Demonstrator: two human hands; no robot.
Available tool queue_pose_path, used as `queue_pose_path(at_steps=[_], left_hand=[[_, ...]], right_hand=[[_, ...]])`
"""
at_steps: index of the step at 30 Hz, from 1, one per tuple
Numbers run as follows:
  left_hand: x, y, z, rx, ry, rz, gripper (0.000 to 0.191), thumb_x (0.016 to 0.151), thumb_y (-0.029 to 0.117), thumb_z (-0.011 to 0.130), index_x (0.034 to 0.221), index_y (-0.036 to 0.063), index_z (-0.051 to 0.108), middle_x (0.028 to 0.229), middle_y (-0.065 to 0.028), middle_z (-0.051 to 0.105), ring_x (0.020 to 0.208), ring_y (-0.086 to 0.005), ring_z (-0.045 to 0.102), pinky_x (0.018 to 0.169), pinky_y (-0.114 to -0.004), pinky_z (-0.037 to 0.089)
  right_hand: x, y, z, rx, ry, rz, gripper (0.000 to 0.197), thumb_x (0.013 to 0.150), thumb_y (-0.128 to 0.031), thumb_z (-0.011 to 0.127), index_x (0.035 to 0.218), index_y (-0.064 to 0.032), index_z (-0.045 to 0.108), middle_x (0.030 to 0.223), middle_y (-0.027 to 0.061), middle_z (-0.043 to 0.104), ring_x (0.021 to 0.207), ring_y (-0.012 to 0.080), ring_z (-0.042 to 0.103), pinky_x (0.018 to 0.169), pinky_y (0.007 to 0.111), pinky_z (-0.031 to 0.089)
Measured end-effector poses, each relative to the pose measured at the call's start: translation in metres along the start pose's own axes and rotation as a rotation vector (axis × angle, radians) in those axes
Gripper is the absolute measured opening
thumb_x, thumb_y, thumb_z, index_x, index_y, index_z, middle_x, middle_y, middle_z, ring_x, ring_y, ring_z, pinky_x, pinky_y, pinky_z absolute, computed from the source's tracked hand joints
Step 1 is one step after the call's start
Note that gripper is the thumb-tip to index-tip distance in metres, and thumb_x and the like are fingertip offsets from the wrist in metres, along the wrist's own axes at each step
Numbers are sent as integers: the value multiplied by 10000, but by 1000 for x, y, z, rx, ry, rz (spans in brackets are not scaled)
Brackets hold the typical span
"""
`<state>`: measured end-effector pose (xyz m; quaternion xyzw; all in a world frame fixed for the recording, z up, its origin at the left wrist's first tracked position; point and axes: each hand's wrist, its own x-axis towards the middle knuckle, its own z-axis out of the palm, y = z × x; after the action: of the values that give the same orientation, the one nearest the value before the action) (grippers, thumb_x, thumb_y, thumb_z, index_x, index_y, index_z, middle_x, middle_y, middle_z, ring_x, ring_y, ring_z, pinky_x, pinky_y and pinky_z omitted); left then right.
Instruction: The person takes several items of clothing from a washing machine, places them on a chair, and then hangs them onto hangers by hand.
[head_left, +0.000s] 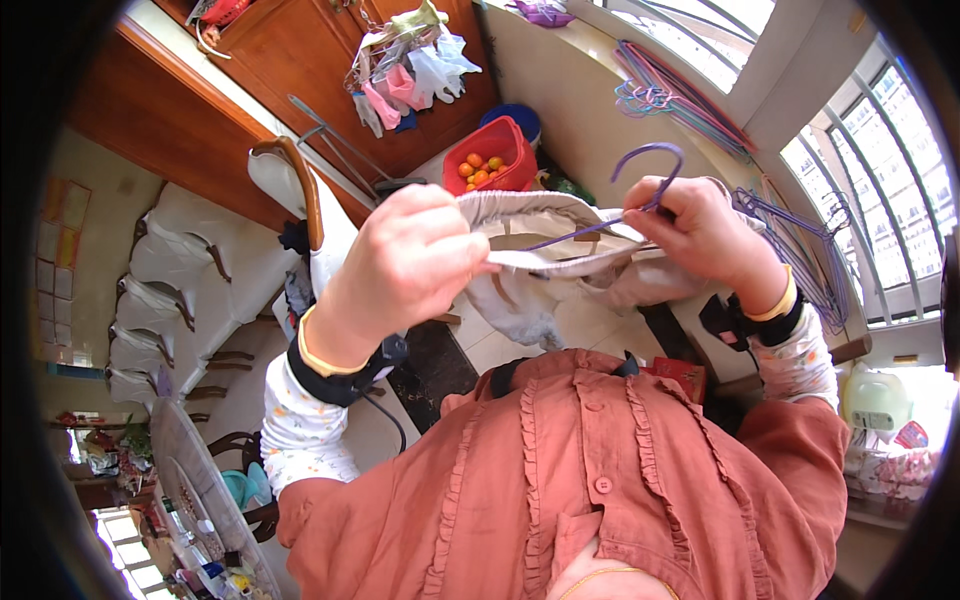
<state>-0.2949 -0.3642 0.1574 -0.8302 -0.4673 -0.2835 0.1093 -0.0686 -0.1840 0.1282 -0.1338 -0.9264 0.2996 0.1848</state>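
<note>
Pale beige trousers (517, 196) with an elastic waistband are stretched between my hands, the waist opening facing up and the legs hanging below. My left hand (412, 259) grips one end of the waistband in a closed fist. At the other end, my right hand (694, 225) pinches a purple clothes hanger (651, 150) just below its hook, along with the fabric. One arm of the hanger slopes down into the waist opening; its other end is hidden by cloth and my right hand.
Beyond the trousers stand a red plastic basket (491, 154) of orange fruit and a blue bucket (517, 120). Several hangers (679, 105) lie on the window ledge at the upper right. Covered chairs (157, 300) line the left, near a round table (217, 480).
</note>
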Motion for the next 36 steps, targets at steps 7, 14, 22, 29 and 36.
queue_pose_path(at_steps=[7,14,22,29,36], left_hand=[[-11,27,-3,77,0,55,177,563,110,645,697,33,558,624,-30,462,647,-198,500,612,-312,427],[-15,52,-1,-366,-22,-65,230,602,153,746,736,29,607,650,-43,555,616,-200,533,548,-299,422],[20,6,44,-467,-105,-213,213,710,1,622,923,12,613,858,-124,597,778,-268,582,677,-318,465],[27,1,78,-678,-203,-188,186,742,-25,580,926,-11,603,844,-124,599,759,-242,588,673,-285,461],[16,-3,80,-1105,-343,-478,167,749,-86,517,876,-15,600,834,-49,599,756,-95,544,669,-230,440]], right_hand=[[-18,3,5,-356,110,-131,201,731,-134,616,932,-121,621,622,63,515,519,254,521,455,348,398],[-29,7,3,-224,342,-462,178,623,-44,695,779,-91,622,592,25,497,483,182,498,426,285,370],[-18,-13,22,-43,206,-494,142,646,-49,658,775,-92,616,596,35,517,495,206,513,436,307,380],[-17,-10,28,42,101,-356,83,702,-109,645,770,-92,601,633,51,535,558,234,536,476,320,405],[-17,-7,35,124,23,-349,100,725,-126,648,808,-90,604,674,56,551,588,244,547,508,324,416]])
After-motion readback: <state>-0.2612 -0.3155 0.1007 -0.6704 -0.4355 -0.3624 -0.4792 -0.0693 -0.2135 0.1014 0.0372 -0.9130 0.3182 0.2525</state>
